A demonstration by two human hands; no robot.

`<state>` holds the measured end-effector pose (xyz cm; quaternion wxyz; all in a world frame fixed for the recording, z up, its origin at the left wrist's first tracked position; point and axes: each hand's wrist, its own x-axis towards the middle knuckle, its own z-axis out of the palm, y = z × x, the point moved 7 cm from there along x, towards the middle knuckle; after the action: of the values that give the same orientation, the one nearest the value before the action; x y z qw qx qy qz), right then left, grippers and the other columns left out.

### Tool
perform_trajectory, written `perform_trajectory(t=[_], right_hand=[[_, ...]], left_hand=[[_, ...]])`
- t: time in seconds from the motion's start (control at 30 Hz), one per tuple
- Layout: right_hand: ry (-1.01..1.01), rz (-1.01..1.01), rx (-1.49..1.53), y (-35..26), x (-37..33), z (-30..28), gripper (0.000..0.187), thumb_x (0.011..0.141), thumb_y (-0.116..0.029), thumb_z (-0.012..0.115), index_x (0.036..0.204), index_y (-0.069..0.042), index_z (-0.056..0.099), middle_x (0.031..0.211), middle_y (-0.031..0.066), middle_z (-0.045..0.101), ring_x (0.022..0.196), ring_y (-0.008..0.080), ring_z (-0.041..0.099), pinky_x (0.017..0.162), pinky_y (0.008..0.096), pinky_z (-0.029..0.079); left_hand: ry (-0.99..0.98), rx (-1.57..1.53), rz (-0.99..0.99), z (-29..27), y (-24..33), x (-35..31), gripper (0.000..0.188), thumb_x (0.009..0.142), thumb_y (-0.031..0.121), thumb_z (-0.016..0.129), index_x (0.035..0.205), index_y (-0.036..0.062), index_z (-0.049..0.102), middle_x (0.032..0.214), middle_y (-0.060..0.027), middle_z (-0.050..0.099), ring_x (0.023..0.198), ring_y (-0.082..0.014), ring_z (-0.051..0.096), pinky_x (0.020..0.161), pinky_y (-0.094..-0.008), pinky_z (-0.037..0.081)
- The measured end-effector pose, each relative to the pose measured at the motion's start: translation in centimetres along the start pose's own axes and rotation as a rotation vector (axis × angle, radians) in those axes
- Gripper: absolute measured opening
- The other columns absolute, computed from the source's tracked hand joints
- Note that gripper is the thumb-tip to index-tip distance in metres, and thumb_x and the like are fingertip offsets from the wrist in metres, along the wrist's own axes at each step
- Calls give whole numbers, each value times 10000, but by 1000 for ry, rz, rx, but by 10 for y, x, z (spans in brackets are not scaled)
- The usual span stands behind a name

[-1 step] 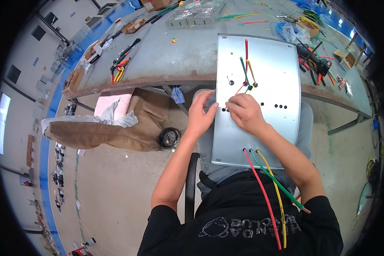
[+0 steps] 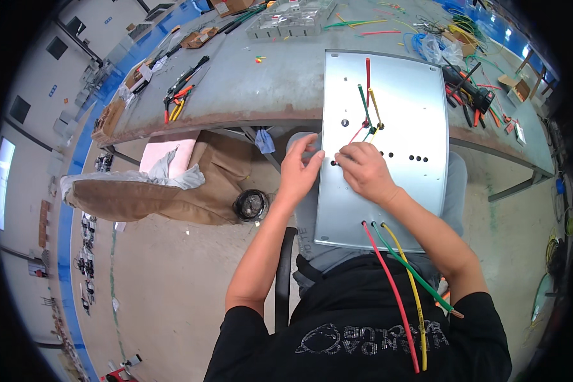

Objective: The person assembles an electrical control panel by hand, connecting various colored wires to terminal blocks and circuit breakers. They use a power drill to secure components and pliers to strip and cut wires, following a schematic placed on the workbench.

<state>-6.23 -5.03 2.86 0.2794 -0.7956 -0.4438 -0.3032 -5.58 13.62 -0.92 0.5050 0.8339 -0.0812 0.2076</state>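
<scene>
I see a long grey table (image 2: 261, 83) at the top. A big metal plate (image 2: 401, 127) leans from the table edge down onto the lap. It is my landmark.

Left of the plate, under the table, there is a brown box (image 2: 165, 191) with a pink and white cloth on it. A small black roll (image 2: 251, 205) lies on the floor between the box and the plate.

The left hand (image 2: 297, 169) is at the left edge of the plate. Its fingers curl over that edge and clamp on it. The right hand (image 2: 365, 170) rests on the middle of the plate, just beside the left hand. Its fingers are together, pinched at a small hole near the left side of the plate. I cannot tell if they hold a wire.

Red, green and yellow wires (image 2: 369, 102) stick out of holes in the top half of the plate. Three more wires (image 2: 401, 280) in the same colours hang out from the bottom edge of the plate, over the black shirt.

Pliers (image 2: 179, 95) with red and yellow handles lie on the table, well left of the plate. More tools (image 2: 474, 99) lie just right of it.
</scene>
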Motion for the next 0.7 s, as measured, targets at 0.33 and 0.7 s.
perform_trajectory(t=[0.33,0.7], right_hand=[[-185,38,128,5,-9,11,287,881,-96,752,1159,-26,738,1183,146,703,1181,335,660,1089,504,485],[-137,293,172,51,38,5,346,931,39,574,1250,3,705,1279,180,721,1068,397,717,920,451,596]], left_hand=[[-182,-537,-457,36,-29,-13,627,990,107,760,1533,-58,494,1111,-125,774,956,-132,721,817,-289,579],[-224,-418,-499,36,-24,-8,564,978,94,753,1474,-45,524,1143,-112,763,997,-138,706,862,-298,560]])
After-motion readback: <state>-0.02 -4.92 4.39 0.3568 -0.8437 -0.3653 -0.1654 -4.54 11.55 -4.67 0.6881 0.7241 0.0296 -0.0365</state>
